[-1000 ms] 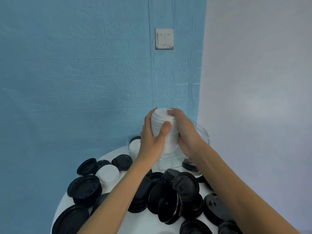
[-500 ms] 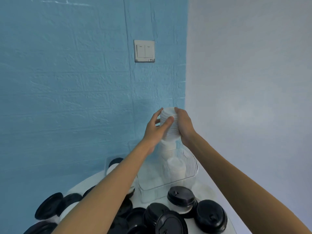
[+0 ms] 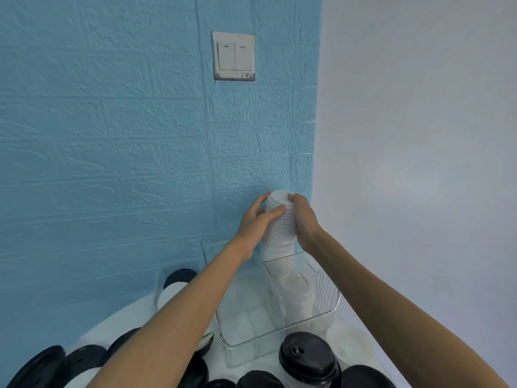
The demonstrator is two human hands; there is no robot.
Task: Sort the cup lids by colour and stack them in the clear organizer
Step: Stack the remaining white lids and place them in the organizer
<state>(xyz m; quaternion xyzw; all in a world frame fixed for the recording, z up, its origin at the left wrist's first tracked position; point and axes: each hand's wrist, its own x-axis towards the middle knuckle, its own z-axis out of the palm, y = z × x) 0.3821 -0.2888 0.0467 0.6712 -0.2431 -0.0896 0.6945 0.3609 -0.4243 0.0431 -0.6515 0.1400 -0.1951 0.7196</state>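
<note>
Textured blue brick-pattern wall [image 3: 112, 163] filling left and centre of frame; plain white wall [image 3: 419, 135] on the right. White two-rocker light switch [image 3: 234, 56] upper centre. Round white tabletop [image 3: 117, 322] along the bottom edge. Clear ribbed plastic organizer [image 3: 326, 292] lower centre-right, a short stack of white lids [image 3: 298, 295] standing inside its right part. Tall stack of white plastic cup lids [image 3: 281, 219] at centre, upright, lower end reaching down into the organizer's far side. Left hand [image 3: 258, 219] wrapped on the stack's left side, thumb across the front; right hand [image 3: 303, 219] clasping the right side, fingertips over the top. Loose black plastic cup lids [image 3: 306, 357] scattered lower left to lower right, one just in front of the organizer.
</note>
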